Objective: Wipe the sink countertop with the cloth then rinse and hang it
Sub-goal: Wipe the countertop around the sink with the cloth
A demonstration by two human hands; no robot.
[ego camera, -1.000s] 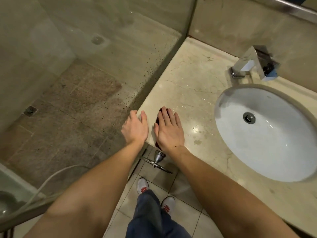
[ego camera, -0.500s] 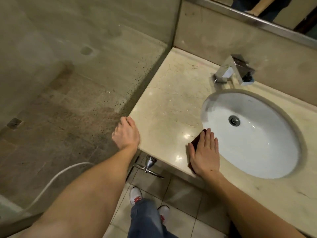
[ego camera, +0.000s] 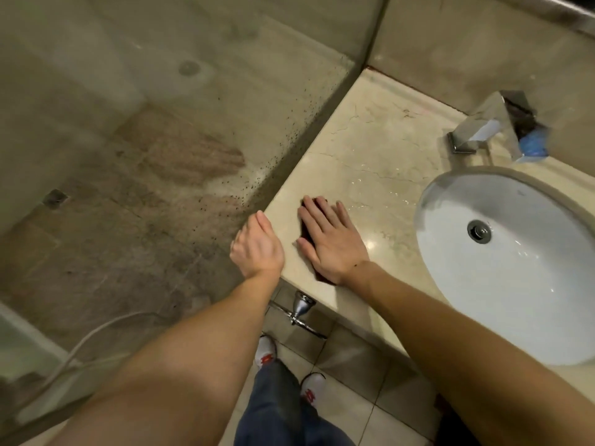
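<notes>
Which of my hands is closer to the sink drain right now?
Right. The right hand lies flat on the dark cloth, left of the drain; the left hand rests at the corner of the countertop, farther off.

speckled glass partition point(ego camera: 289, 91) left; stained shower floor point(ego camera: 145, 226) behind; beige wall point(ego camera: 467, 43) right.

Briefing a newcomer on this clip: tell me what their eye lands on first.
The right hand pressed flat on a dark cloth at the front left of the beige countertop. Next, the white sink basin to its right, and the left hand at the counter's left edge.
</notes>
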